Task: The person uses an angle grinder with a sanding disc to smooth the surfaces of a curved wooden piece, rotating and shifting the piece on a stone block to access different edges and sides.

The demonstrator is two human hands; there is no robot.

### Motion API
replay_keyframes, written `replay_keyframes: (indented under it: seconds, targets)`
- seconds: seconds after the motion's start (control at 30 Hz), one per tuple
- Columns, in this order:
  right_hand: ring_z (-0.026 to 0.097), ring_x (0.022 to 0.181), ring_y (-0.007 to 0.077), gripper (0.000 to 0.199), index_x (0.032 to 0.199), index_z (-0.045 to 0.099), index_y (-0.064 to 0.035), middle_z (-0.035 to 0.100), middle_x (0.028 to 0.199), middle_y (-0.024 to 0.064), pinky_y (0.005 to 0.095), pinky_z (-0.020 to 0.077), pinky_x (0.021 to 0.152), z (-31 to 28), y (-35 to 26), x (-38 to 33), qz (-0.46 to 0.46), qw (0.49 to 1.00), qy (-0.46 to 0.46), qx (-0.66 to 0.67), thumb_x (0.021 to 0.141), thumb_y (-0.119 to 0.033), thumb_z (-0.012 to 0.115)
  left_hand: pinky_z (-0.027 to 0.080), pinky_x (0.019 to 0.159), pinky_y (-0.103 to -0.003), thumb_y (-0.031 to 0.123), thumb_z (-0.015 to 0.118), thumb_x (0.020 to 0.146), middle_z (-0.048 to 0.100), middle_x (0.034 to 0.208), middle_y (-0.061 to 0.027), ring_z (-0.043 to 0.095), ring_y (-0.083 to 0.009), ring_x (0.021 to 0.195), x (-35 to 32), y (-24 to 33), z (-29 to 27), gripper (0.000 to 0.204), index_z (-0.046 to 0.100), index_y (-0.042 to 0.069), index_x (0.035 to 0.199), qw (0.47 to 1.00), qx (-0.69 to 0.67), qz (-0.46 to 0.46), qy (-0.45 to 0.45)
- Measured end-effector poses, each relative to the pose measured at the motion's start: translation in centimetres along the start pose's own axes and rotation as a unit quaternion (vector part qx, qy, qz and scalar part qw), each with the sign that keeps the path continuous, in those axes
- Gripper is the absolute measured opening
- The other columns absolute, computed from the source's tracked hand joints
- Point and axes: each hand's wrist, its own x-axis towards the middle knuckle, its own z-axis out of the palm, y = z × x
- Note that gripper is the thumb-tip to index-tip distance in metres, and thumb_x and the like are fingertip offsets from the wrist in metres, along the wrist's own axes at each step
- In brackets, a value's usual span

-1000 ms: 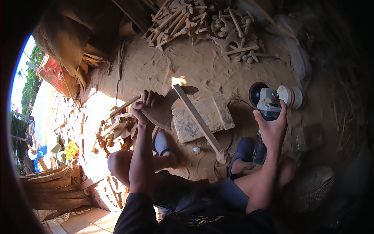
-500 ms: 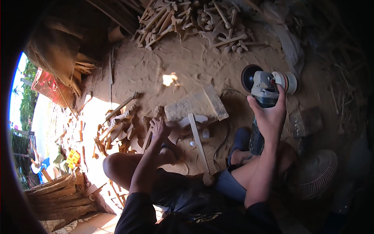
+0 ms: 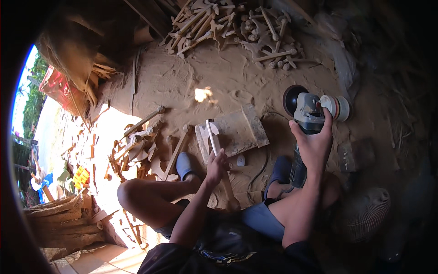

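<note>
My left hand (image 3: 218, 165) is closed round the handle of a wooden axe-shaped piece (image 3: 226, 182). Its narrow end points away over a worn board (image 3: 244, 130), and its knobbed end lies near my lap. A pale curved part shows beside the narrow end. On the right, my right hand (image 3: 317, 144) grips an angle grinder (image 3: 306, 107), thumb and a finger on either side of its head. The grinder has a dark round disc (image 3: 293, 100) on its left and a pale cylindrical part (image 3: 336, 108) on its right. The disc is apart from the wooden piece.
Several similar wooden pieces are heaped at the far side (image 3: 200, 23), and more wooden pieces (image 3: 143, 141) lie left of the board. Fine dust covers the ground. A cable (image 3: 266, 169) runs beside my right foot; a fan (image 3: 367, 214) stands at the right.
My left hand has moved right from the pieces on the left and taken hold of the wooden axe-shaped piece, which has swung leftward. My right hand stays on the grinder.
</note>
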Motion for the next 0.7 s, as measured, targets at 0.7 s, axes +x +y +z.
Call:
replay_keyframes:
  seconds: [0.7]
  targets:
    - [0.060, 0.141, 0.0426, 0.102, 0.166, 0.031, 0.0003, 0.057, 0.153, 0.0321, 0.0464, 0.0495, 0.117, 11.5, 2.0, -10.8, -0.012, 0.937, -0.348, 0.015, 0.083, -0.015, 0.088, 0.039, 0.046, -0.028, 0.023, 0.066, 0.105, 0.054, 0.069, 0.0043, 0.050, -0.0072, 0.052, -0.2, -5.3, -2.9, 0.018, 0.060, 0.009, 0.096, 0.997, 0.022, 0.060, 0.043]
